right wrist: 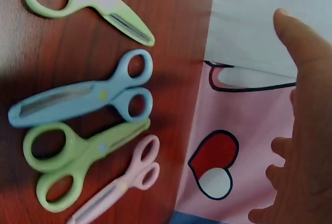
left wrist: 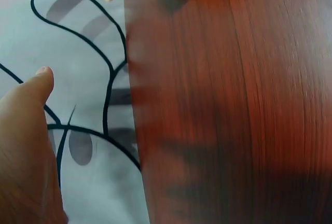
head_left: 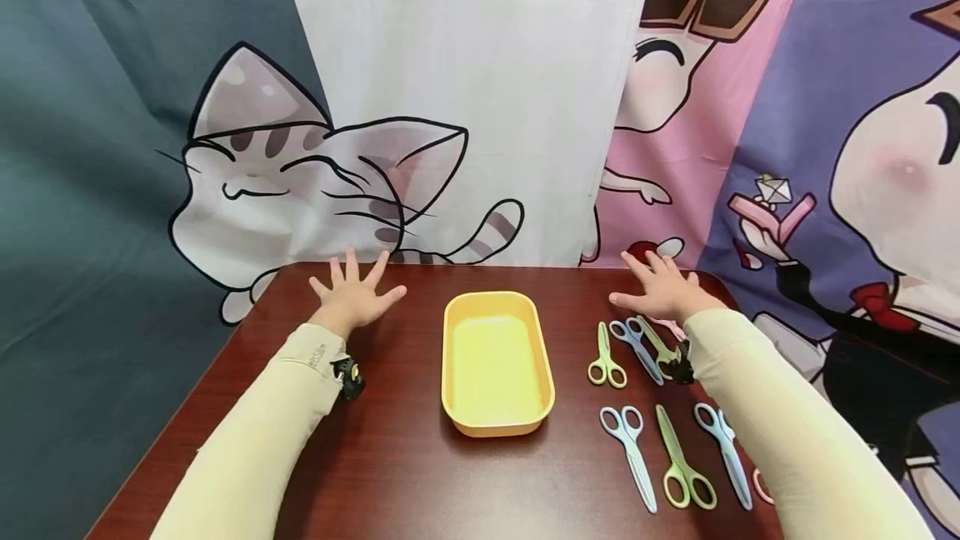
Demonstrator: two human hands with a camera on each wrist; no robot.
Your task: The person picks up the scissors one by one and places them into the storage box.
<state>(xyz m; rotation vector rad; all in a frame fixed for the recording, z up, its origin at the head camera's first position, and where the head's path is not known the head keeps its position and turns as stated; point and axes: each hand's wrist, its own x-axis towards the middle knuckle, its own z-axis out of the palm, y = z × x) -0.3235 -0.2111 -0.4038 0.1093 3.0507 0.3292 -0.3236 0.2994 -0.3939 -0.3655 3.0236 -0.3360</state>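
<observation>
Apparently poised before grasping, with left hand [head_left: 356,302] and right hand [head_left: 662,287] spread and empty, and scissors [head_left: 632,451] lying right of the yellow tray [head_left: 497,369], probably calling next for right-hand descent to 1 pair.

scissors [head_left: 634,458]: green, blue, pink; lying flat | tray [head_left: 498,369]: yellow, upright, beside scissors

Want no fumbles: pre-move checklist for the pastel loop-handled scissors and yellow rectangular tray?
1. Left hand holds nothing, fingers spread: ok.
2. Right hand holds nothing, fingers spread: ok.
3. Tray upright on red-brown wood-grain table: ok.
4. Front-left pale-blue scissors unobstructed in head view: ok.
5. Pink looped handle unobstructed: not ok, cream right sleeve covers part.
6. Total scissors count: cannot tell; sleeve may hide some.
</observation>
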